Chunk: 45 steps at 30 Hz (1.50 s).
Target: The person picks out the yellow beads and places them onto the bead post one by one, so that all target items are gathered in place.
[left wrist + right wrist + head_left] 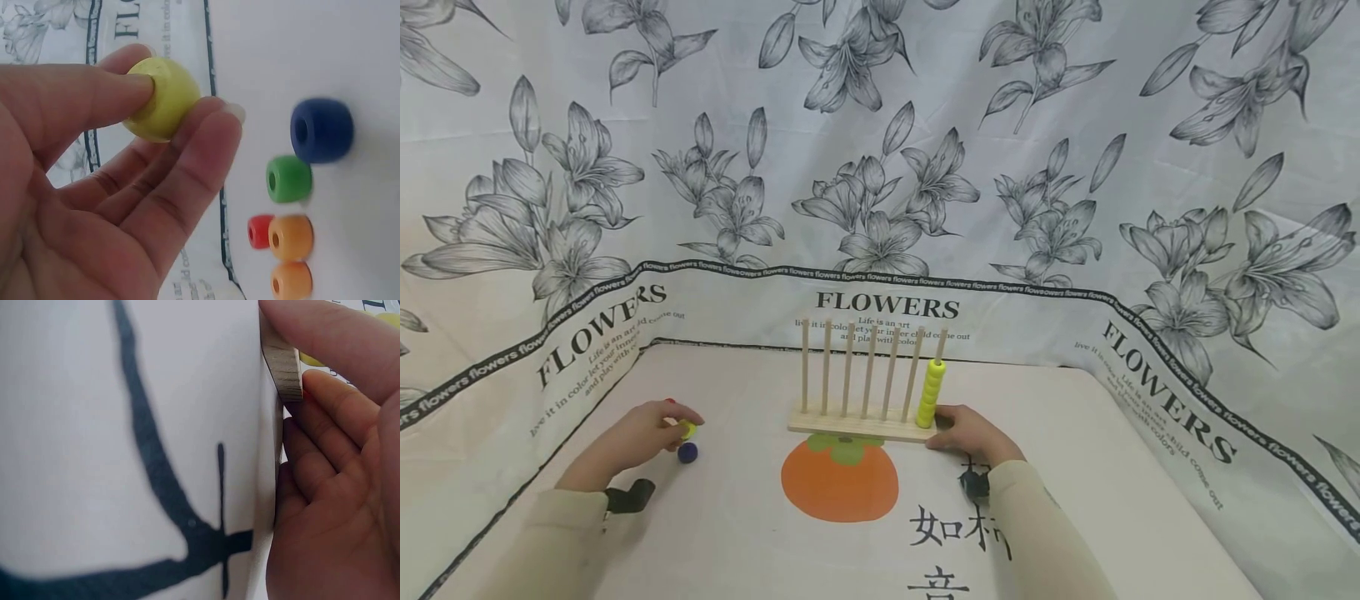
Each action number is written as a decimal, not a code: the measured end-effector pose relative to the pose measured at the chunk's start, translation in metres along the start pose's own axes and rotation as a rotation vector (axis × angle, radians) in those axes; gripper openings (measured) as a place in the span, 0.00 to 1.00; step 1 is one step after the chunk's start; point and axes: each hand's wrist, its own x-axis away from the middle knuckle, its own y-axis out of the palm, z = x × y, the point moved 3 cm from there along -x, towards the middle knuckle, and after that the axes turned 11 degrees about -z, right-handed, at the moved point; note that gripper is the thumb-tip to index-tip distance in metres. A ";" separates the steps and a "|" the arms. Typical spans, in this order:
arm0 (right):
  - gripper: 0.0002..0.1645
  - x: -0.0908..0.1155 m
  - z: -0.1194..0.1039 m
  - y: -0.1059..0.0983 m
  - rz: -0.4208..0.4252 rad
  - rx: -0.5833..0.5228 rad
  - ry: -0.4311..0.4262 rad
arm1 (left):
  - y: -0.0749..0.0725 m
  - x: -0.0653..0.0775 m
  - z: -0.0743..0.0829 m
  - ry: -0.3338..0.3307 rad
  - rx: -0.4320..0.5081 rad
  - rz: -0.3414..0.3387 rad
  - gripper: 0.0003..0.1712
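Note:
My left hand [643, 433] pinches a yellow bead [164, 100] between thumb and fingers, just above the table at the left. Close by lies a dark blue bead [687, 452]. Beyond it the left wrist view shows a green bead [290, 179], a red bead [259, 231] and two orange beads [292, 237]. At the middle stands a wooden peg rack [850, 423] with a row of upright rods. Several yellow beads [931, 392] are stacked on its rightmost rod. My right hand [970, 432] grips the right end of the rack's base, thumb in front and fingers behind.
The white tablecloth carries a printed orange persimmon [839, 483] in front of the rack and black characters [936, 527] near my right forearm. A flower-printed curtain [880, 192] rises behind the table and along both sides.

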 end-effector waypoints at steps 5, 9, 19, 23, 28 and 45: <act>0.48 0.001 -0.001 0.000 0.002 -0.011 -0.005 | 0.004 -0.008 0.010 -0.008 0.020 -0.005 0.19; 0.48 0.001 -0.001 0.000 0.005 -0.024 -0.011 | 0.007 -0.014 0.018 0.008 0.031 -0.008 0.21; 0.48 0.002 -0.002 0.001 0.005 -0.016 -0.021 | 0.016 -0.028 0.040 0.024 -0.004 -0.020 0.20; 0.48 0.002 -0.002 0.000 0.002 -0.014 -0.023 | 0.018 -0.033 0.049 0.067 -0.023 -0.026 0.20; 0.48 0.002 -0.002 0.001 0.001 -0.016 -0.019 | 0.021 -0.039 0.062 0.062 -0.052 -0.029 0.19; 0.47 0.000 0.001 0.001 0.004 -0.009 -0.016 | 0.027 -0.057 0.104 0.129 -0.149 0.015 0.16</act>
